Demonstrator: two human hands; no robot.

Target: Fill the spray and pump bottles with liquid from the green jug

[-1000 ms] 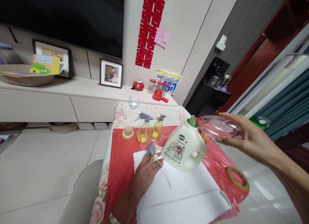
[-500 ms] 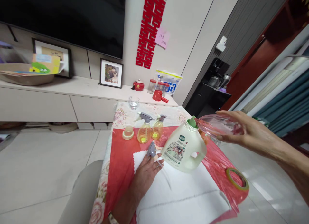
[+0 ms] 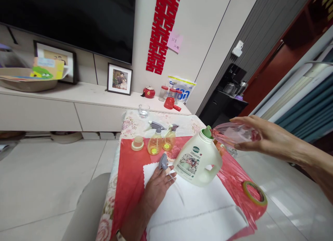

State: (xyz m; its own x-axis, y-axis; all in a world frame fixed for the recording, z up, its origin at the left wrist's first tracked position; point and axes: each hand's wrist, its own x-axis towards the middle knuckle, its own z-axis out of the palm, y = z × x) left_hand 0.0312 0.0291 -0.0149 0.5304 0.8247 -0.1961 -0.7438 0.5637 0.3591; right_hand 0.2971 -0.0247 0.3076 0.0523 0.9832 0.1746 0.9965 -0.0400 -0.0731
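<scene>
Head view: jug (image 3: 199, 161) between, tape (image 3: 263, 202) nearby, right fingers (image 3: 247, 121) grip a bottle (image 3: 230, 134) and left fingers (image 3: 167, 179) a sprayer (image 3: 163, 162).

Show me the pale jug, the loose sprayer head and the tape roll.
Pale jug (image 3: 194, 162), head view: front label.
Loose sprayer head (image 3: 163, 162), head view: gray body.
Tape roll (image 3: 245, 190), head view: ring's left side.

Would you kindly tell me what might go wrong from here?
The right hand holds the pink bottle nearly level, its mouth at the green spout, so a slip could spill any liquid. Neither hand grips the jug, so a bump from the bottle might tip it. The left hand seems to hold the spray head only loosely, so it might drop.
</scene>
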